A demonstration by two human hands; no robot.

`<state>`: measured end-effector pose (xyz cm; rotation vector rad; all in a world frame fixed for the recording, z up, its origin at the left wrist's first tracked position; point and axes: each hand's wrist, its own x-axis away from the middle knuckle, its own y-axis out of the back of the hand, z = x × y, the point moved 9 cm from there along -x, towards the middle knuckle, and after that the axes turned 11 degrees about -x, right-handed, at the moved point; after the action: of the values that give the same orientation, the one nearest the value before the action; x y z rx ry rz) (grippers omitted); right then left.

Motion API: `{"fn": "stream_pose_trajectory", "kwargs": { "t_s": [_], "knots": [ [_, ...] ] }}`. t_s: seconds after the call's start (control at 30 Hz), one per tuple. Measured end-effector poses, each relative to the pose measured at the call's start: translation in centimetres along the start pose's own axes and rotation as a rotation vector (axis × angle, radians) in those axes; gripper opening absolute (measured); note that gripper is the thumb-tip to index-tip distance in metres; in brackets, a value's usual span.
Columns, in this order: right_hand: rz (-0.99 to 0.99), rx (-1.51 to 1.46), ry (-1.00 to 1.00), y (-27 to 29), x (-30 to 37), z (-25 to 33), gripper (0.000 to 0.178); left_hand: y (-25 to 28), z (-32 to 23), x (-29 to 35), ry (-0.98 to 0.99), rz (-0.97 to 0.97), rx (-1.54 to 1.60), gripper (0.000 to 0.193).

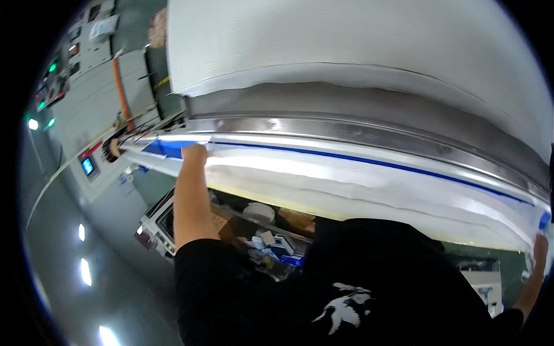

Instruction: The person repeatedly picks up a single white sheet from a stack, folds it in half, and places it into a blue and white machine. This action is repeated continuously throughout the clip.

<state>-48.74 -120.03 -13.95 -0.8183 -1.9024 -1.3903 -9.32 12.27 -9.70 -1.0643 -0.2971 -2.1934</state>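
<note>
Blue strip: the thin blue strip ran L to R along the white sheet, just below the metal bar, approx. parallel w/ it, betw. my two hands.
L hand: my L hand was at the strip's L end, touching the wider blue patch; arm out straight, back of hand up.
L fingers: curled down, tips hidden; couldn't tell if pinching or just pressing.
R hand: my R hand was way out at the far R edge of view, just below a small blue piece nr the strip's R end.
R fingers: too small & blurred; couldn't tell if pinched or spread.
Above bar: grey band, then a big white panel filling the top.
Under sheet: white round tub, cardboard box & a blue packet, btwn my L arm and my black shirt.
Far L: orange pole on a pale cabinet, w/ a small lit screen lower down.
</note>
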Motion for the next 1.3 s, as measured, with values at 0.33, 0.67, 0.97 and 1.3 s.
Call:
{"fn": "stream_pose_trajectory", "kwargs": {
  "t_s": [0.33,0.67,0.97,1.3],
  "knots": [
    [0.396,-0.032,-0.05,9.1,2.4,13.8,0.018,20.5,-1.1,12.3,0.015,-1.028,0.871,0.027],
    [0.442,-0.696,0.115,25.7,0.3,32.6,0.044,41.3,-35.6,40.1,-1.573,-1.038,1.211,0.023],
    [0.124,-1.148,0.075,23.9,-4.9,31.7,0.041,39.1,-25.4,30.7,-1.096,-0.934,1.415,0.018],
    [-0.132,-1.066,0.238,34.4,-6.4,42.6,0.024,18.3,-4.9,10.6,0.057,-1.321,1.717,0.021]
  ]
}}
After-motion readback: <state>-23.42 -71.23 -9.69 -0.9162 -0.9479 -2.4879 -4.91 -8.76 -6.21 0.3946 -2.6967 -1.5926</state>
